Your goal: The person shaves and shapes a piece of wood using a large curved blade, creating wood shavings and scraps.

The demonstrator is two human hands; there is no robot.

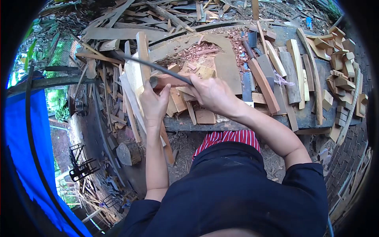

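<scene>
My left hand (154, 103) is closed on a short reddish piece of wood (173, 80), thumb along its near side. A greyish round end of the piece sticks out by the fingers. In my right hand (215, 94), whose fingers are wrapped tight, is a long dark blade (158, 68), seen nearly edge-on. It slants up and left, passing over the wood and beyond my left hand. The handle is hidden in my fist. Under both hands lie pale wood blocks (205, 72) and reddish shavings (197, 51) on the workbench (189, 125).
On the bench to the right are a handsaw (247, 85), a curved reddish wood strip (263, 85) and several long billets (295, 71). Small cut blocks (343, 81) are piled at the far right. A blue tarp (29, 150) hangs at left, near a log stump (128, 153).
</scene>
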